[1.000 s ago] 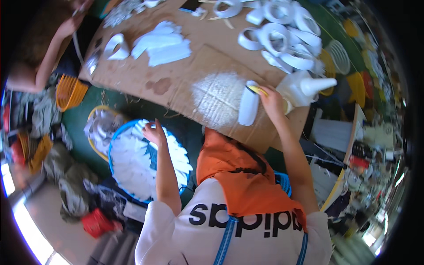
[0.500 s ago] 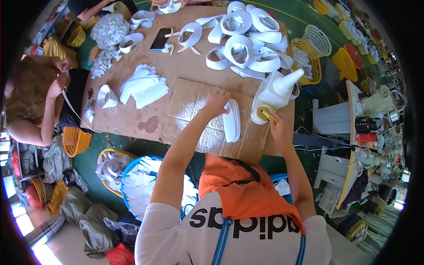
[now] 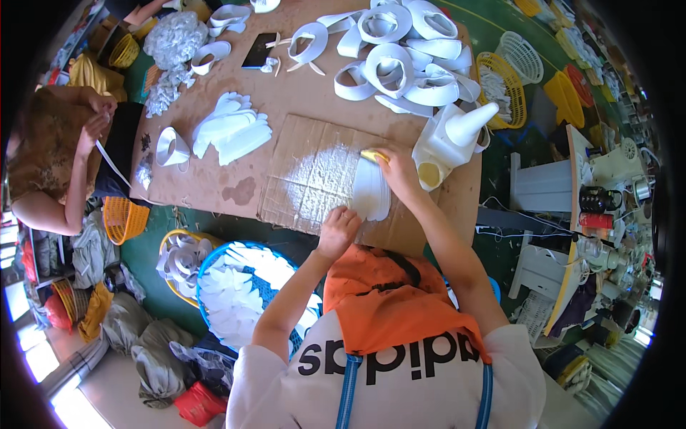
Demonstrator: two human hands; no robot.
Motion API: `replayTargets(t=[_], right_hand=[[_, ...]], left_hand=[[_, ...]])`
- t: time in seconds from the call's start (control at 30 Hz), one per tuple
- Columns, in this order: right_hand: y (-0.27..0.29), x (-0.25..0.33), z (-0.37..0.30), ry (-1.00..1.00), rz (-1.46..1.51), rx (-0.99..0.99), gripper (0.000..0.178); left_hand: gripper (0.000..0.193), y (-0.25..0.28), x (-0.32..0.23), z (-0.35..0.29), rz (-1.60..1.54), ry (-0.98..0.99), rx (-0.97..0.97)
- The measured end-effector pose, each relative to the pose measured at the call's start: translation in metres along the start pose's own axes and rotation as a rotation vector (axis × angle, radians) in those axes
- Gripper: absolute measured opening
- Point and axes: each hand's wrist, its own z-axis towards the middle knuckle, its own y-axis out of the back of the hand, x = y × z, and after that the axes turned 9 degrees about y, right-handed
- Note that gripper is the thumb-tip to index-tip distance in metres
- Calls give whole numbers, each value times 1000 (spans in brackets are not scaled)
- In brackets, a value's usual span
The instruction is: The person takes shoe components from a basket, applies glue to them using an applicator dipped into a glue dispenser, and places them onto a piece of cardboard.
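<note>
"Where do the white strips [image 3: 372,196] lie?"

"Overlapped on cardboard [image 3: 300,130] at the table's [image 3: 239,174] near edge, toward its right corner, long axis running near to far."

"And the hands?"

"The right hand's [image 3: 397,171] fingers pinch a yellow pad [image 3: 372,155] at the strips' far end. The left hand [image 3: 339,231] is curled beside their near-left corner; its grip cannot be told."

The person wears a white shirt [image 3: 304,400] with short sleeves [image 3: 518,357] and an orange apron [image 3: 400,322]. Two blue straps [image 3: 349,390] join the apron's edge. Big black letters [image 3: 311,360] are beside that edge.
</note>
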Motion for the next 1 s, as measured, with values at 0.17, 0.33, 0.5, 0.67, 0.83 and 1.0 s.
replayTargets(t=[0.17, 0.33, 0.5, 0.67, 0.83, 1.0], right_hand=[[23, 21, -60, 185, 148, 469, 14], [30, 26, -45, 8, 68, 297, 15], [43, 28, -44, -117, 12, 422, 18], [37, 15, -37, -98, 31, 487, 20], [36, 18, -36, 67, -37, 439, 18], [20, -2, -2, 32, -130, 271, 16]], left_hand=[[25, 2, 1, -6, 110, 244, -55], [21, 12, -1, -2, -126, 86, -66], [15, 89, -4, -49, -884, 1062, -853], [8, 140, 22, -236, -617, 1494, -1203], [15, 43, 48, -348, 418, 1773, -432], [29, 21, 74, -271, 391, 1634, 99]])
